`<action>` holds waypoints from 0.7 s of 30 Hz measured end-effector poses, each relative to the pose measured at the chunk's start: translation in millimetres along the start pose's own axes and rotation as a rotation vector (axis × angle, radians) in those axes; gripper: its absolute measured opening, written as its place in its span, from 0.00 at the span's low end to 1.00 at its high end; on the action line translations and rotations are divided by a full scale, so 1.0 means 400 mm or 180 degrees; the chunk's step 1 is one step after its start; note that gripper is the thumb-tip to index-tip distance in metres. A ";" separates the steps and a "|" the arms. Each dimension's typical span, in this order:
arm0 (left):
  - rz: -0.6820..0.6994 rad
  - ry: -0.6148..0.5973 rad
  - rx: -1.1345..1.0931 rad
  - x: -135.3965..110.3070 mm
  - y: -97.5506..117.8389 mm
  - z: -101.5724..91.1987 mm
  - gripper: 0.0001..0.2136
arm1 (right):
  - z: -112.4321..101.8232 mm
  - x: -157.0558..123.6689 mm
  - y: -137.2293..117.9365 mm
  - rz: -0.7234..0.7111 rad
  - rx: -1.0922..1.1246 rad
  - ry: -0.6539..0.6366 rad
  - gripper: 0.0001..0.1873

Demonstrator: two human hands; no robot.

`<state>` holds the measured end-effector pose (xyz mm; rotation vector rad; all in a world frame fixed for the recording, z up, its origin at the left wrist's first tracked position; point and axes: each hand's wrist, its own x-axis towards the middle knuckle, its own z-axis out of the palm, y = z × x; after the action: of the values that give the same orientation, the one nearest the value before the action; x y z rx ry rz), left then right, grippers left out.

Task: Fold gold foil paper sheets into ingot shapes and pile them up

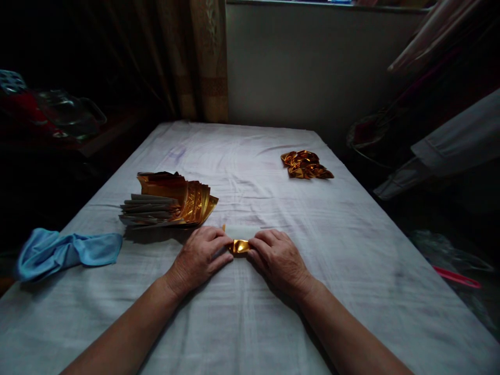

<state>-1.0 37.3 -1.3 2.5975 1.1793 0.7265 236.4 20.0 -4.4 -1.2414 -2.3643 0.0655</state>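
Observation:
A sheet of gold foil paper (240,246) lies on the white cloth between my hands, its near edge rolled or folded over so the shiny side shows. Its pale backing stretches away flat behind the fold. My left hand (202,253) pinches the fold's left end, fingers closed. At the opposite end, my right hand (278,257) grips it with thumb and fingers together. The fingers hide both ends of the fold. Just beyond my left hand stands a fanned stack of gold and grey foil papers (167,203).
Several folded gold foil pieces (307,165) lie in a pile at the far right of the white-covered table (351,312). A blue cloth (70,252) rests at the left edge. A glass jug (70,112) stands on a side surface; a pink-handled item (456,277) is off to the right.

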 end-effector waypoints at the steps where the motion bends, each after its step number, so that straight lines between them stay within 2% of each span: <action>1: -0.0007 0.0004 0.0025 0.000 0.002 0.000 0.08 | -0.001 -0.001 0.001 0.0007 0.0035 0.0000 0.14; 10: 0.0045 0.0101 0.0168 0.008 0.024 0.004 0.11 | 0.000 -0.001 0.002 0.0282 0.0332 -0.0003 0.13; 16: -0.0231 0.0332 0.0129 0.011 0.028 0.022 0.07 | 0.024 0.007 0.009 0.0749 0.0386 0.0197 0.08; 19: -0.0408 0.0326 0.0263 0.007 0.027 0.031 0.05 | 0.035 0.009 0.011 0.0920 0.0392 0.0331 0.04; 21: -0.0437 0.0309 0.0329 0.004 0.025 0.036 0.05 | 0.038 0.010 0.011 0.0947 0.0346 0.0282 0.03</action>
<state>13.6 32.2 -9.4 2.5564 1.4443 0.7905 231.3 28.4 -17.5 -1.4996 -2.0572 0.2261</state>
